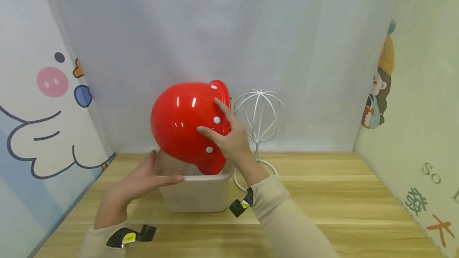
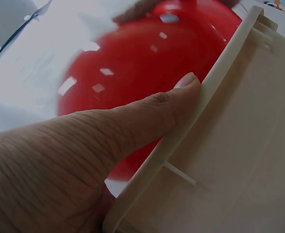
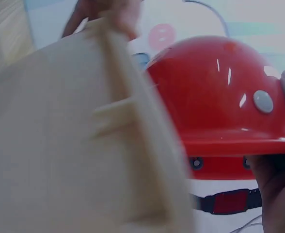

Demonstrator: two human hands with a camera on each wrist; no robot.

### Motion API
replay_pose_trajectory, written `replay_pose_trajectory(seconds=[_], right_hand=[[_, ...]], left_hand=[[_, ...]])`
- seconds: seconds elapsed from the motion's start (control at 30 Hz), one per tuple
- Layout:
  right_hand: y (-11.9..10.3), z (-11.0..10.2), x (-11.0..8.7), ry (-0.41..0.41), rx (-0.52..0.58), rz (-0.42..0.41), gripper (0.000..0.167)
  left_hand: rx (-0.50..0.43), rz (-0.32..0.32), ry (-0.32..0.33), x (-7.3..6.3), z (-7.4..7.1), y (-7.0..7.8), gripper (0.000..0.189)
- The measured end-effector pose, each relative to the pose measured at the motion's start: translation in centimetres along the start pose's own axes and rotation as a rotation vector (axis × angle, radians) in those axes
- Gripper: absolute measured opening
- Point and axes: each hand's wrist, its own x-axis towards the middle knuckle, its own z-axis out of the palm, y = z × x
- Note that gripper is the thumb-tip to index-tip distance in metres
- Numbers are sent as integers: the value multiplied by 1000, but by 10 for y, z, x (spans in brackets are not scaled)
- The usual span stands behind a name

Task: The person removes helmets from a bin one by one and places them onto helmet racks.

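Note:
A red hard hat (image 1: pixel 179 118) with white round studs is tilted on its side over a white plastic bin (image 1: pixel 197 196), its lower edge dipping inside the bin's opening. My right hand (image 1: pixel 234 142) grips the hat by its brim, thumb and a finger spread over the shell. In the right wrist view, the hat's dark strap with a red piece (image 3: pixel 230 201) shows below the brim. My left hand (image 1: pixel 140 178) holds the bin at its left front corner. Its thumb (image 2: pixel 181 90) lies on the rim in the left wrist view.
A white wire stand (image 1: pixel 259 118) with a balloon-shaped top and a ring base stands right of the bin, close behind my right forearm. The wooden table (image 1: pixel 322 202) ends at a white curtain (image 1: pixel 315 71) at the back. Printed panels (image 1: pixel 412 162) flank both sides.

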Motion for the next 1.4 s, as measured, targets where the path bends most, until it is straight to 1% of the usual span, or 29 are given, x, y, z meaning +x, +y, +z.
replay_pose_trajectory(seconds=[0.1, 0.23, 0.33, 0.43, 0.53, 0.6, 0.77, 0.83, 0.9, 1.0, 1.17, 1.3, 1.33, 1.4], right_hand=[[-11, -12, 2, 12, 111, -118, 75], [-24, -24, 1, 38, 171, -211, 73], [-31, -32, 2, 71, 190, -253, 73], [-36, -41, 4, 106, 235, -265, 78], [-40, -52, 5, 147, 323, -248, 75], [-41, -60, 5, 168, 423, -235, 73], [-40, -85, 6, 213, 651, -224, 73], [-37, -95, 7, 233, 712, -219, 74], [-33, -105, 9, 254, 766, -205, 72], [-22, -118, 9, 283, 830, -168, 66], [4, -133, 8, 343, 947, -82, 54], [27, -137, 1, 417, 959, 29, 52], [33, -137, -1, 428, 963, 58, 53], [44, -135, -7, 424, 965, 103, 52]], left_hand=[[14, -60, 6, -2, 0, 0, 117], [16, -101, 8, -2, -1, 2, 119], [-1, -103, 10, -2, -1, 2, 117], [-16, -111, 8, -1, -1, 2, 113], [-41, -93, 2, 1, 1, 1, 107], [-65, -67, -4, 2, 1, 2, 102], [-130, 75, -34, 6, 2, 3, 91], [-133, 115, -38, 7, 2, 3, 88], [-121, 120, -32, 8, 2, 2, 88], [-106, 108, -21, 7, 2, 1, 87], [-102, 96, -17, 6, 2, -1, 88], [-97, 77, -13, 3, 1, -2, 90], [-95, 73, -15, 2, 1, -2, 91], [-98, 62, -13, 1, 0, -3, 91]])
